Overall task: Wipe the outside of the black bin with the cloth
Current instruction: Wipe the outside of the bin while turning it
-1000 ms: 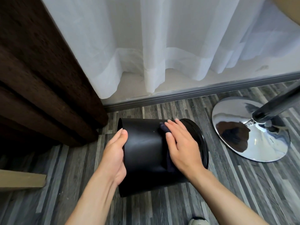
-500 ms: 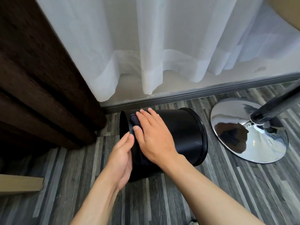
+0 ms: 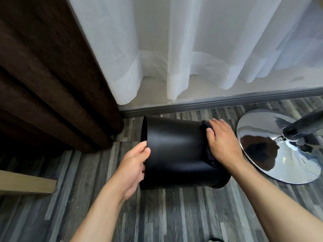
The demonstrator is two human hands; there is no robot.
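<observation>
The black bin (image 3: pixel 174 151) lies on its side on the striped grey floor, one end pointing left, the other right. My left hand (image 3: pixel 133 165) grips its left edge, thumb on the outer wall. My right hand (image 3: pixel 222 142) lies flat on the bin's right end and presses a dark cloth (image 3: pixel 208 154) against the wall. Most of the cloth is hidden under the palm; dark folds show above the fingers and below the wrist.
A chrome round base (image 3: pixel 279 145) with a dark pole stands just right of the bin. A brown curtain (image 3: pixel 43 75) hangs at the left, a white sheer curtain (image 3: pixel 192 49) behind. A grey skirting strip (image 3: pixel 227 101) runs along the wall. A pale wooden piece (image 3: pixel 26 185) sits at the left edge.
My right hand with the cloth has slid from the bin's left end across the wall to its right end. The left hand keeps hold of the left edge, with its thumb over the edge.
</observation>
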